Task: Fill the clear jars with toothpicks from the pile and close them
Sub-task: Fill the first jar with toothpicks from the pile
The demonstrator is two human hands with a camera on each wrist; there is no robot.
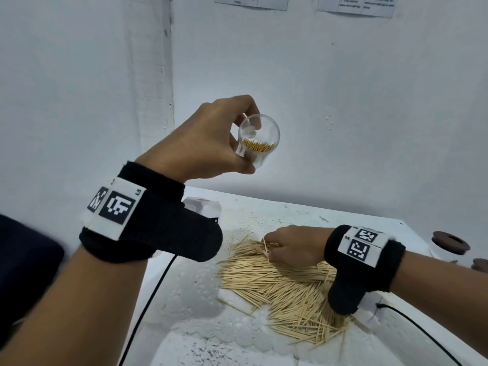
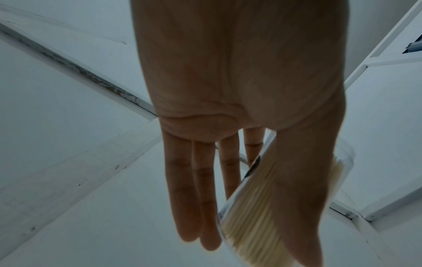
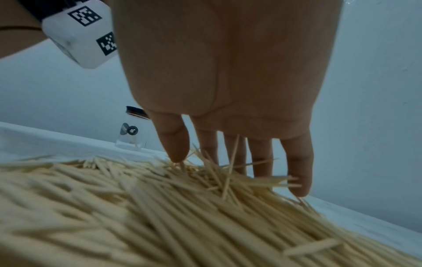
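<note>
My left hand [image 1: 232, 143] is raised above the table and grips a clear open jar [image 1: 257, 141], thumb on one side and fingers on the other. Inside it stands a bundle of toothpicks, which fills only part of the jar. In the left wrist view the jar [image 2: 262, 207] lies between thumb and fingers, packed with pale sticks. My right hand [image 1: 290, 247] is down at the far edge of the toothpick pile [image 1: 277, 286]. Its thumb and fingers [image 3: 297, 171] close round a small bunch of toothpicks [image 3: 228, 173], and a few stick out at angles.
The pile [image 3: 160, 207] spreads over a white table [image 1: 237, 339] set against a white wall. A jar with a brown lid [image 1: 449, 244] stands at the table's right edge, with another brown lid [image 1: 479, 264] beside it. Another lidded clear jar [image 3: 131, 133] stands by the wall. Black cables run from both wrists.
</note>
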